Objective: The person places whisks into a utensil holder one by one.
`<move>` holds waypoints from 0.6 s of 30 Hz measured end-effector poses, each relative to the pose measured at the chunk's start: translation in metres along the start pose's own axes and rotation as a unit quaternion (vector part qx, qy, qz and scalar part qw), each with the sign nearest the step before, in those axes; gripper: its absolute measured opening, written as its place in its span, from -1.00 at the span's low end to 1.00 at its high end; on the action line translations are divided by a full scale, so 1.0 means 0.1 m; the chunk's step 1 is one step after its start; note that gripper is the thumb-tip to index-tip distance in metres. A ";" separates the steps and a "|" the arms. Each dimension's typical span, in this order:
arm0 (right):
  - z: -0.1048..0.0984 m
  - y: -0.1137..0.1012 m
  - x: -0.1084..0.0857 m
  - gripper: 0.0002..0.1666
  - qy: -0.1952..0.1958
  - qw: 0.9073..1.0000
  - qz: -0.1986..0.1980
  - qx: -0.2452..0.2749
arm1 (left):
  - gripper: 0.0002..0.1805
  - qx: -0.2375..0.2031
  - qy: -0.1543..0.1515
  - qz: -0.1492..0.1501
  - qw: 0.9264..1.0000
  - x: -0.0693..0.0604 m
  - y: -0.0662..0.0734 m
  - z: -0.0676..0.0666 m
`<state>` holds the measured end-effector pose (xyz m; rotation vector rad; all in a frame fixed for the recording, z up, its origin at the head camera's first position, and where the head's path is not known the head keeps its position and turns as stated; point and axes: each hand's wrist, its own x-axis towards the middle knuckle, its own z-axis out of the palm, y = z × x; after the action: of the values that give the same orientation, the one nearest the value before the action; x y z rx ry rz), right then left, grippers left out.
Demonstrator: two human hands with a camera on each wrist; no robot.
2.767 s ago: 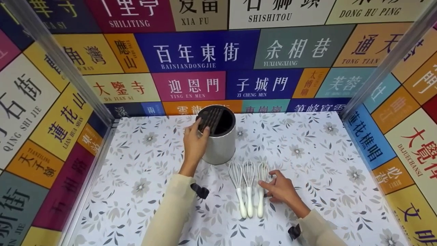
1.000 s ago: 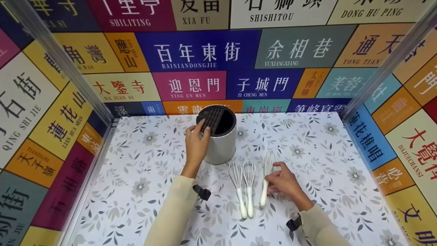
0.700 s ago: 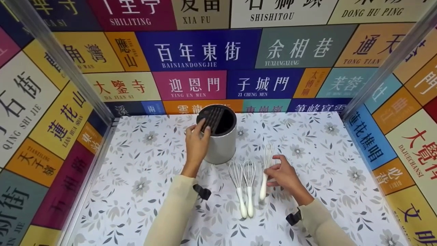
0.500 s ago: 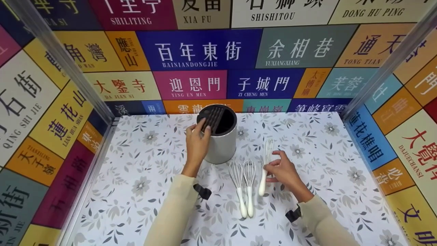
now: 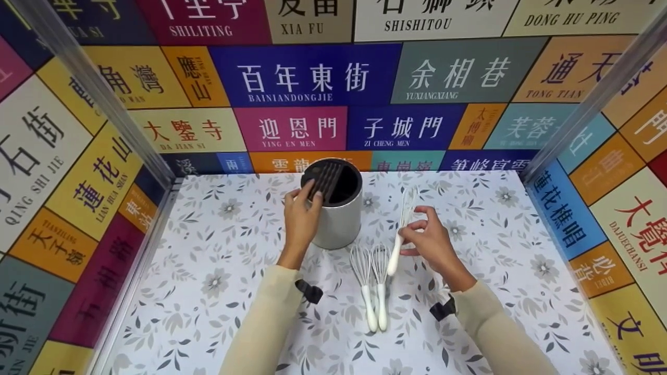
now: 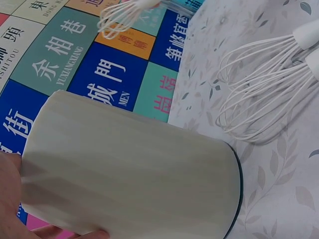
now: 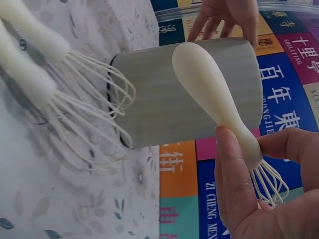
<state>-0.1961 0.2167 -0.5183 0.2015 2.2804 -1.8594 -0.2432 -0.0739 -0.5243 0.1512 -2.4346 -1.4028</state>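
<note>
Fingers (image 5: 309, 187) of left hand (image 5: 301, 213) atop canister (image 5: 338, 226), its dark interior (image 5: 348, 185) indistinct

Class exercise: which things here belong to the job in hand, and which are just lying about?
Job:
held whisk, in the right-hand grip
canister, left-hand grip at its top
two whisks lying together, probably

Incidental:
floral tabletop
printed wall panels
black wrist straps
</note>
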 end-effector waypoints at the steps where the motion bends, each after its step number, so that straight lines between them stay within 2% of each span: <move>1: 0.00 -0.04 0.01 -0.13 0.001 1.000 -0.002 0.003 | -0.54 0.000 -0.002 -0.002 1.000 0.00 0.00 0.00; 18: 0.15 -0.64 0.11 -0.16 0.017 0.997 -0.071 0.026 | -0.54 0.000 0.000 -0.001 1.000 0.00 0.01 0.00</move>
<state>-0.2207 0.1892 -0.4626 0.0815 2.3260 -2.0006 -0.2434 -0.0735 -0.5234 0.1535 -2.4365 -1.4033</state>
